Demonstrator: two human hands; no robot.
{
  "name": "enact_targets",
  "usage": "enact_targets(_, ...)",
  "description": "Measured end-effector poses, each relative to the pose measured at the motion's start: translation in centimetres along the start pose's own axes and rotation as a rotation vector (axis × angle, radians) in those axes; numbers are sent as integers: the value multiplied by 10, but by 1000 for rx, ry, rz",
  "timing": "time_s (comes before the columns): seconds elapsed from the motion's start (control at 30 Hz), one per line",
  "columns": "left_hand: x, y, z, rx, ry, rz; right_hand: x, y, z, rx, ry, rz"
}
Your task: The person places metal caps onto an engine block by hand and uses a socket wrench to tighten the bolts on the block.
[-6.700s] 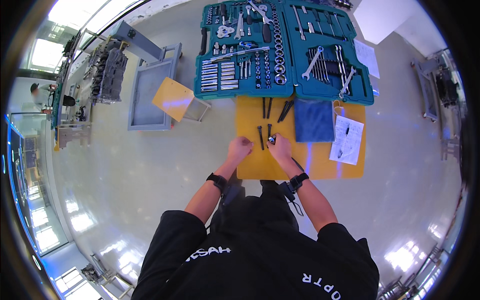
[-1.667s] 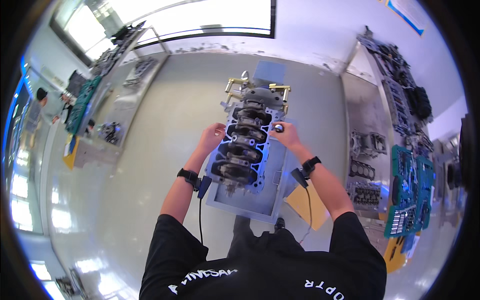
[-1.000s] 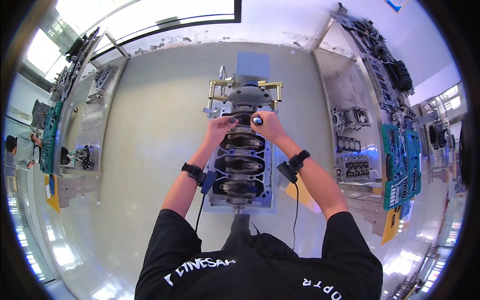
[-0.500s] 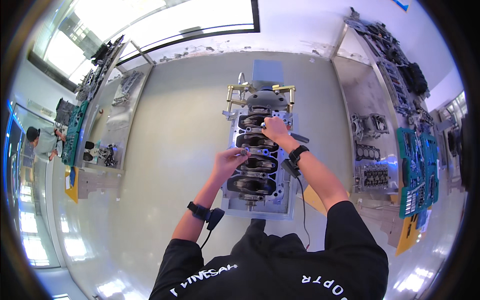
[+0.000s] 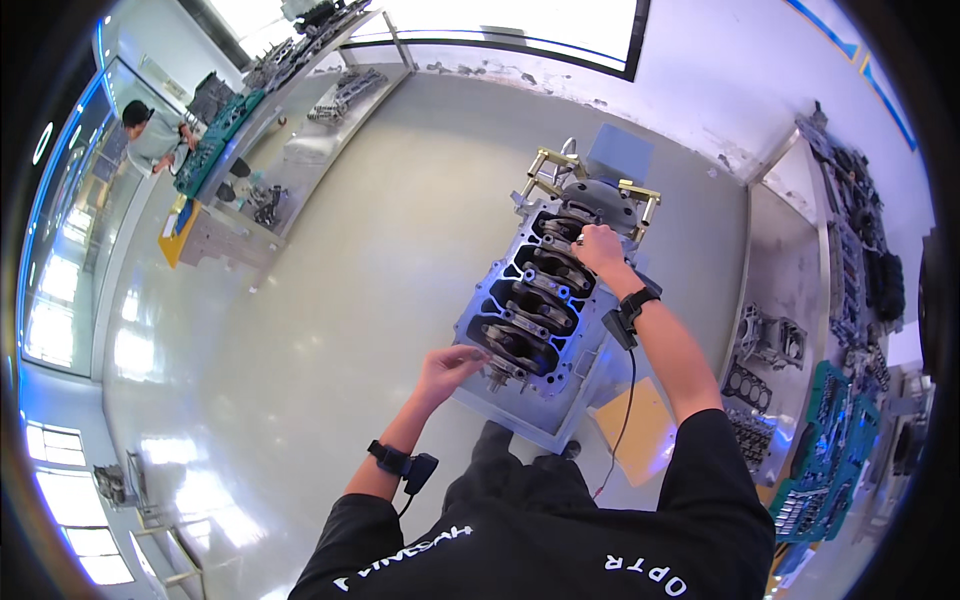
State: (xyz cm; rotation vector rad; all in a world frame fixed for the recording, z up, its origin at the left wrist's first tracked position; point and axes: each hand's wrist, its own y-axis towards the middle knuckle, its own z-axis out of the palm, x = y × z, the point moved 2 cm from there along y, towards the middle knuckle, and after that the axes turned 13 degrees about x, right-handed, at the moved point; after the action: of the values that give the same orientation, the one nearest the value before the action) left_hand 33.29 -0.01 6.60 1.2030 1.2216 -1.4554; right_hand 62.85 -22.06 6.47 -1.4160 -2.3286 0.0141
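An engine block [image 5: 540,300] with its crankshaft and a row of bearing caps facing up stands in front of me, tilted in the picture. My right hand [image 5: 600,248] is closed over the far part of the block, by a bearing cap; a bit of shiny metal shows at its fingertips, but what it grips is mostly hidden. A dark, handle-like piece shows beside that wrist. My left hand [image 5: 450,370] hovers at the block's near left corner, thumb and fingers pinched together. Whatever may be between them is too small to make out.
The block sits on a stand with brass-coloured posts [image 5: 640,200] and a grey tray [image 5: 575,400]. Benches with engine parts line both sides. A green tool case [image 5: 830,460] lies right. At the far left, another person [image 5: 155,140] works by a green case [image 5: 215,145].
The view has swung left, so the block appears farther right and slanted. My left hand has moved from the block's middle to its near end. My right hand stays over the far part.
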Motion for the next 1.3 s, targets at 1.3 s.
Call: enact_targets(1.3, -4, -15, 152, 1199, -155, -432, 86, -389, 54, 34, 698, 134)
